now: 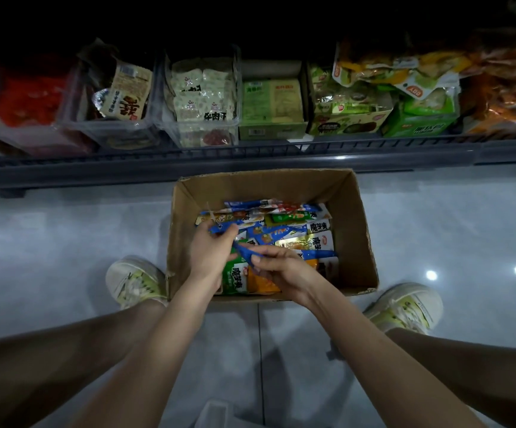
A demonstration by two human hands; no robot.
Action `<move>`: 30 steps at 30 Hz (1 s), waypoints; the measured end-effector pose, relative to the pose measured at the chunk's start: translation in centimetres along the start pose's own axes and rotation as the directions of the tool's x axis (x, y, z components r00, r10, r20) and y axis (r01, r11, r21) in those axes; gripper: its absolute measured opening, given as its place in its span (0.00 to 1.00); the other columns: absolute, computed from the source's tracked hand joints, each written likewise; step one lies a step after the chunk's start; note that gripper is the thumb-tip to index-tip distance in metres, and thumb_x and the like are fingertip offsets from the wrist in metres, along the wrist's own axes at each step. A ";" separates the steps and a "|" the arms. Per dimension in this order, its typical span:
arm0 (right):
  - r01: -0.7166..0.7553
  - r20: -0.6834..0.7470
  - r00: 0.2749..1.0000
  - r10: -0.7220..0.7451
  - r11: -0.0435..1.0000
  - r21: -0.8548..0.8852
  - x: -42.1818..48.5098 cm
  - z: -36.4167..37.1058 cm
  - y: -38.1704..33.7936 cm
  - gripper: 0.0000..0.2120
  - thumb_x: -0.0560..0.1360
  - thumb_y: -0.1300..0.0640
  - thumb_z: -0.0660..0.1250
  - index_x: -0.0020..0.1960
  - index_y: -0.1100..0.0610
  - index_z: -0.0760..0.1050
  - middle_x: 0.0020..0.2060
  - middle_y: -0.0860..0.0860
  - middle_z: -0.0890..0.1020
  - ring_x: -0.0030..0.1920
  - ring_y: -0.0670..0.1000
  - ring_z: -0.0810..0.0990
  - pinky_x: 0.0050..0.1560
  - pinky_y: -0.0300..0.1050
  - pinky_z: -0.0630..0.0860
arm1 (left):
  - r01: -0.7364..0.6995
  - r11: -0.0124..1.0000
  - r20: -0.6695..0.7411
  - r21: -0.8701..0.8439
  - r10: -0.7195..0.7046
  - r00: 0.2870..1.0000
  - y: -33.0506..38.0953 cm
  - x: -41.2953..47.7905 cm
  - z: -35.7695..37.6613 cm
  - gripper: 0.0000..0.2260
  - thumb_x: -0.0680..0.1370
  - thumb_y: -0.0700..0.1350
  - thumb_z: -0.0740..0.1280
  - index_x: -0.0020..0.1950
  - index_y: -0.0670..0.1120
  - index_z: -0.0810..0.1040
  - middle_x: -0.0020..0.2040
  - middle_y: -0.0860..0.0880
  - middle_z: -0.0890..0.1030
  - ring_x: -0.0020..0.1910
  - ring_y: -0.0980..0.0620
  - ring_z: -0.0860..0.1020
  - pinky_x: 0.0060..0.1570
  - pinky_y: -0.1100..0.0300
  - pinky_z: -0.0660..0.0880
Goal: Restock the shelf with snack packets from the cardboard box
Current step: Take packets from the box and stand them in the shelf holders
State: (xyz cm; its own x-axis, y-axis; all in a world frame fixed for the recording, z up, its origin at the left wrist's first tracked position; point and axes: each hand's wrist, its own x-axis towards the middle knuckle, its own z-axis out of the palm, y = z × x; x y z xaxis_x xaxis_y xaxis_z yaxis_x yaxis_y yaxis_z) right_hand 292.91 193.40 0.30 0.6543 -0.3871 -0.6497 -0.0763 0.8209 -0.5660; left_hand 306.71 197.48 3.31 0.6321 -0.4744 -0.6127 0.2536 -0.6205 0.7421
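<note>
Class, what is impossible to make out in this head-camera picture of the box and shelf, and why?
- Head view: print on the blue packet, covered by the left hand and right hand gripping it.
- Head view: lower layers in the cardboard box, buried under the top packets.
- Head view: the back of the shelf, lost in darkness.
- Head view: orange bags at right, cut by the edge.

Left hand [208, 253] and right hand [276, 268] both pinch blue snack packets [244, 253] over the open brown cardboard box [355, 217].
</note>
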 end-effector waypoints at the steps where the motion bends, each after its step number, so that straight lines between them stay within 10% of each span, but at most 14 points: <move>1: 0.009 0.015 1.000 -0.009 1.000 0.006 -0.1 0.0 0.0 0.12 0.75 0.69 0.64 0.53 0.58 0.80 0.50 0.47 0.85 0.56 0.47 0.80 0.59 0.43 0.73 | -0.017 1.000 -0.010 0.016 0.017 1.000 0.0 0.1 -0.1 0.12 0.76 0.40 0.68 0.59 0.43 0.75 0.54 0.44 0.81 0.49 0.46 0.82 0.46 0.49 0.81; 10: 0.107 -0.236 0.970 -0.063 0.977 0.182 1.3 -2.8 -0.4 0.13 0.73 0.69 0.67 0.54 0.57 0.80 0.54 0.53 0.84 0.57 0.52 0.81 0.53 0.46 0.77 | -0.073 0.994 0.005 0.081 0.073 0.997 -0.2 0.9 -1.3 0.09 0.80 0.37 0.61 0.60 0.44 0.72 0.55 0.45 0.81 0.50 0.47 0.81 0.51 0.46 0.79; 19: 0.150 -0.627 0.776 0.061 0.949 0.278 6.6 -7.0 -0.6 0.17 0.75 0.63 0.69 0.62 0.57 0.72 0.53 0.56 0.81 0.53 0.54 0.81 0.57 0.51 0.78 | -0.082 0.978 -0.048 0.192 0.093 0.994 -0.1 3.3 -1.3 0.12 0.81 0.40 0.59 0.64 0.47 0.69 0.55 0.48 0.79 0.50 0.47 0.80 0.50 0.48 0.79; 30: 0.146 -0.679 0.730 0.078 0.953 0.267 13.3 -6.3 -1.3 0.14 0.71 0.51 0.74 0.47 0.60 0.77 0.41 0.53 0.82 0.38 0.51 0.82 0.41 0.46 0.81 | -0.074 0.989 -0.008 0.129 0.075 0.997 -1.4 5.1 -1.2 0.13 0.81 0.38 0.59 0.66 0.45 0.68 0.56 0.45 0.78 0.51 0.45 0.80 0.45 0.49 0.79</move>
State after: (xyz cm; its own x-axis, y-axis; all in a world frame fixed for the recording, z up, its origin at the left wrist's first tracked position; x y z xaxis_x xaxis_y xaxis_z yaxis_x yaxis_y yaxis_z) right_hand 297.00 184.58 -10.80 -0.0399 -0.5033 -0.8632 0.2236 0.8375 -0.4986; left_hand 310.46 196.75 -0.53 0.6550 -0.5148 -0.5531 0.1098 -0.6594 0.7438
